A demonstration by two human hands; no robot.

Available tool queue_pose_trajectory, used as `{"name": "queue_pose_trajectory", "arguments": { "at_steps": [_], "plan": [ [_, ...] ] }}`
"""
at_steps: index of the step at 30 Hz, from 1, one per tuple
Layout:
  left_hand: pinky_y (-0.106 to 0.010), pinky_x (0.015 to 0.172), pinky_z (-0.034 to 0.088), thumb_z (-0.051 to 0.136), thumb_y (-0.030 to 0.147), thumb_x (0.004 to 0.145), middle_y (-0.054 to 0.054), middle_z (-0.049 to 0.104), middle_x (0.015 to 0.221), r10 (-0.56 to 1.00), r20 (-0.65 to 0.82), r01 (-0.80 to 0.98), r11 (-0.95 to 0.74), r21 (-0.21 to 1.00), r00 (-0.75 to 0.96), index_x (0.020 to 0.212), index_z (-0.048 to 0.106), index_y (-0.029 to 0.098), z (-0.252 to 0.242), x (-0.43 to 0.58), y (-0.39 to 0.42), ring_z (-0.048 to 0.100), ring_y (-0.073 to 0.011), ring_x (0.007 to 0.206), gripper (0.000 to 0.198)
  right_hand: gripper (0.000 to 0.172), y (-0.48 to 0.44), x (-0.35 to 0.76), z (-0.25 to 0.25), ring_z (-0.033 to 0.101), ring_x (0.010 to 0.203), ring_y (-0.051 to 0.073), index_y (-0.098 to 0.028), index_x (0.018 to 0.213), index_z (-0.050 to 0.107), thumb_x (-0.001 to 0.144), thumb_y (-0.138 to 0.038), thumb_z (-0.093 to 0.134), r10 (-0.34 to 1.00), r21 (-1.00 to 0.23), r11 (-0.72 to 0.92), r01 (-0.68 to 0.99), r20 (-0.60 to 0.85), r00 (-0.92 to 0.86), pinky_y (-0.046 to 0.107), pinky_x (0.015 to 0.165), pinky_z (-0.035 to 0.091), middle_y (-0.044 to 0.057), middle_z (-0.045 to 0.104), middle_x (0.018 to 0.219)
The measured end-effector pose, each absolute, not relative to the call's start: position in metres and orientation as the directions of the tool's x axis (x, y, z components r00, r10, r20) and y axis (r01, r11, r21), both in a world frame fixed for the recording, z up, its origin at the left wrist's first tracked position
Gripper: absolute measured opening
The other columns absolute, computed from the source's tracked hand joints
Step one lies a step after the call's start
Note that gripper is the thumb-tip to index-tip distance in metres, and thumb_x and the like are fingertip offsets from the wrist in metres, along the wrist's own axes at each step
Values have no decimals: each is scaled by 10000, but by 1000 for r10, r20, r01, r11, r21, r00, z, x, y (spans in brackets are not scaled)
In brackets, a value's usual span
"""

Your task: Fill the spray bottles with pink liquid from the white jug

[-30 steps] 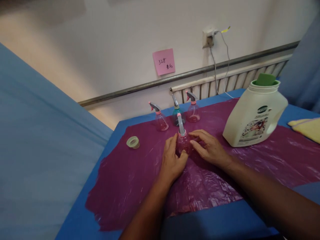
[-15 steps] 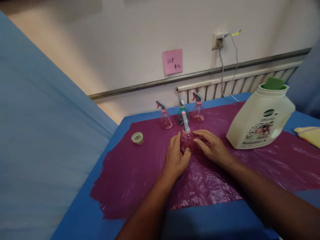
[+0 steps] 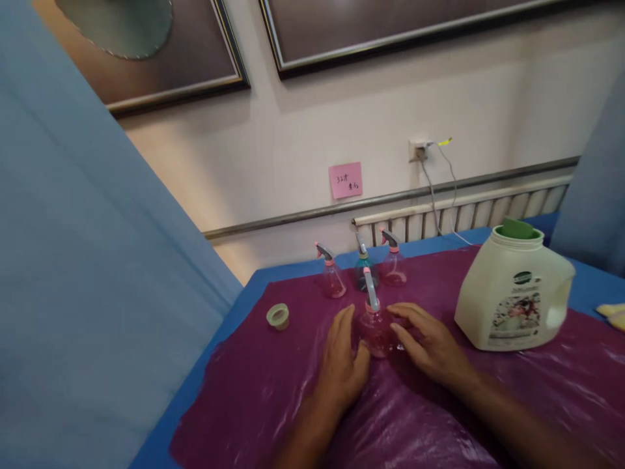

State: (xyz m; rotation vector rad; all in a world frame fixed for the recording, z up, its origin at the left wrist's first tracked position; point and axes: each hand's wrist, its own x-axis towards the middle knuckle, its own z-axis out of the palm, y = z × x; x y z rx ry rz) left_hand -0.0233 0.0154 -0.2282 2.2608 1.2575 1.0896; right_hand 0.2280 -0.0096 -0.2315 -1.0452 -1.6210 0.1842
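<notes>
A small pink spray bottle point(image 3: 374, 327) with a grey trigger head stands upright on the purple plastic sheet point(image 3: 254, 391). My left hand point(image 3: 344, 365) cups its left side, fingers curved against the bottle, thumb touching its base. On the bottle's right side my right hand point(image 3: 430, 345) has its fingers curled against it. Both hands enclose the bottle where it stands on the sheet.
Three more spray bottles stand behind: pink point(image 3: 331, 280), teal point(image 3: 364, 264), pink point(image 3: 393, 267). A green tape roll point(image 3: 278, 316) lies to the left. A large white detergent jug point(image 3: 512, 299) with green cap stands at right. A yellow cloth point(image 3: 614, 314) shows at the right edge.
The camera has tilted upward, so picture frames on the wall come into view. Both hands stay around the spray bottle in the same place.
</notes>
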Motion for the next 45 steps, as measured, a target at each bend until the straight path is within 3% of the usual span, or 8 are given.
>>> {"name": "queue_pose_trajectory", "arguments": {
  "at_steps": [8, 12, 21, 24, 26, 28, 34, 45],
  "plan": [
    [-512, 1064, 656, 651, 302, 1060, -148, 772, 1419, 861, 468, 543, -495, 678, 200, 1464, 735, 257, -195, -26, 10, 777, -321, 1280, 415, 244, -8, 225, -232, 862, 1150, 316, -308, 1335, 808, 1134, -321, 671, 659, -588, 613, 528, 749, 68, 492, 982, 749, 105, 862, 1291],
    [-410, 894, 623, 613, 325, 1074, -99, 804, 1190, 884, 420, 518, -461, 720, 204, 1290, 778, 245, -177, -20, 1, 788, -270, 1057, 283, 241, -10, 227, -229, 858, 1146, 303, -304, 1340, 797, 1136, -305, 669, 654, -577, 616, 537, 754, 61, 473, 977, 742, 96, 859, 1282],
    [-347, 836, 515, 625, 328, 1078, -30, 784, 1021, 887, 358, 456, -459, 763, 292, 1098, 729, 250, -177, 2, -15, 716, -213, 904, 132, 250, -22, 227, -213, 839, 1102, 284, -292, 1360, 779, 1159, -316, 633, 662, -544, 633, 551, 749, -20, 448, 979, 694, 111, 860, 1245],
    [-329, 773, 468, 645, 508, 1106, -2, 712, 880, 917, 294, 425, -388, 818, 271, 944, 667, 239, -177, 8, -17, 645, -194, 808, 314, 244, -28, 227, -206, 787, 865, 254, -274, 1095, 792, 1172, -439, 630, 718, -602, 582, 547, 696, 2, 393, 811, 630, 78, 833, 995],
    [-320, 723, 432, 555, 676, 1134, 12, 633, 776, 936, 237, 372, -323, 870, 259, 820, 593, 242, -178, 11, -17, 586, -183, 747, 537, 515, -33, 228, -202, 615, 636, 194, -261, 787, 634, 1192, -572, 565, 803, -696, 491, 524, 594, 36, 350, 642, 483, 19, 669, 718],
    [-318, 681, 405, 386, 801, 1148, 16, 550, 681, 949, 163, 315, -247, 917, 268, 711, 513, 250, -179, 14, -16, 539, -175, 687, 714, 700, -36, 227, -198, 432, 560, 159, -268, 664, 428, 1201, -717, 422, 891, -801, 374, 468, 450, 59, 349, 575, 329, -12, 474, 599],
    [-335, 593, 328, 166, 955, 1090, 10, 452, 550, 959, 34, 307, -124, 944, 282, 607, 424, 274, -187, 15, -11, 429, -169, 557, 874, 801, -38, 225, -193, 305, 605, 153, -283, 655, 334, 1127, -922, 235, 978, -922, 200, 331, 208, -13, 356, 597, 230, -20, 357, 610],
    [-355, 628, 318, 151, 935, 1107, 7, 452, 554, 948, 50, 364, -169, 916, 314, 600, 408, 282, -187, 18, -22, 438, -174, 584, 866, 799, -43, 226, -202, 270, 588, 162, -293, 654, 322, 1109, -943, 225, 987, -943, 163, 292, 150, -65, 368, 578, 197, -20, 315, 605]
  ]
}}
